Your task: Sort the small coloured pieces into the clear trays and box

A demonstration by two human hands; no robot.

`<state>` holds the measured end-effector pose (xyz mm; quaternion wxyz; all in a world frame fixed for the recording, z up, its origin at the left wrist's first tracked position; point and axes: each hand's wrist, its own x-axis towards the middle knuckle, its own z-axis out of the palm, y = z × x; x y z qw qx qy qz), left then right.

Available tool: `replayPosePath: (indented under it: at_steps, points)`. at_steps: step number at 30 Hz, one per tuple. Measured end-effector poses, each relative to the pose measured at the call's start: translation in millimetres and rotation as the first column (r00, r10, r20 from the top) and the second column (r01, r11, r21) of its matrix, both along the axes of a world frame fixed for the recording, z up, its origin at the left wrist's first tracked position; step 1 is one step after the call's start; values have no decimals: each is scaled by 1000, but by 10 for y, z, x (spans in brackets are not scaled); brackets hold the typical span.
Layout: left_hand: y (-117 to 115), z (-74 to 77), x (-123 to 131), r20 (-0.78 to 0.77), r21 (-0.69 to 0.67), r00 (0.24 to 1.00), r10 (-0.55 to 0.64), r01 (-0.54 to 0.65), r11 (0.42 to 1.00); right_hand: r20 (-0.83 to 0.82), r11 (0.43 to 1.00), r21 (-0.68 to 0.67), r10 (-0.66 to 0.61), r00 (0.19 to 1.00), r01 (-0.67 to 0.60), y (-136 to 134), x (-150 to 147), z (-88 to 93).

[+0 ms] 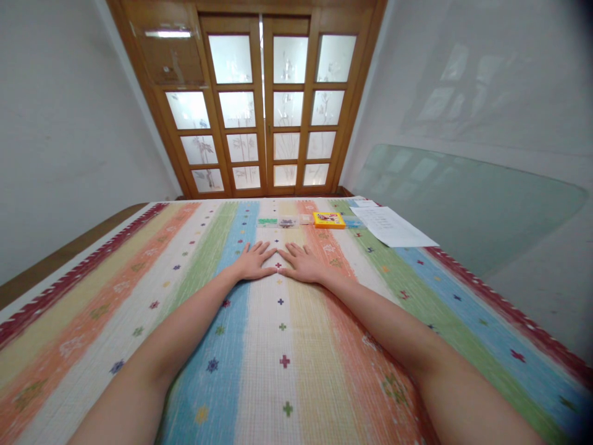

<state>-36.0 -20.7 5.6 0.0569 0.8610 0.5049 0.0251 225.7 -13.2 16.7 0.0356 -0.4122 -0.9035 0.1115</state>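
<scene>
My left hand [254, 261] lies flat, palm down, on a striped cloth [139, 296] with its fingers spread. My right hand [302, 262] lies flat beside it, fingers spread too. The two thumbs nearly touch at the middle. Neither hand holds anything. Beyond the fingertips, at the far edge of the cloth, sit a yellow box [328, 220] and a row of clear packets [282, 221] with small green and dark pieces inside.
White paper sheets [391, 227] lie at the far right of the cloth. A glass panel [463, 204] leans on the right wall. Wooden doors with frosted panes [264, 105] stand behind. A wooden edge [60, 256] runs along the left.
</scene>
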Motion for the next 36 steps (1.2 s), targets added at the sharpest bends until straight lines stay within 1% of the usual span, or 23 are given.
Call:
replayPosePath:
  at_steps: [11, 30, 36]
  points:
    - [33, -43, -18, -1, 3, 1000, -3, 3, 1000, 8, 1000, -4, 0, 1000, 0, 3, -4, 2]
    - [2, 6, -7, 5, -5, 1000, -3, 3, 1000, 6, 1000, 9, 10, 1000, -10, 7, -1, 3]
    - [5, 1, -10, 5, -8, 1000, 2, -2, 1000, 7, 1000, 10, 15, 1000, -15, 12, 2, 7]
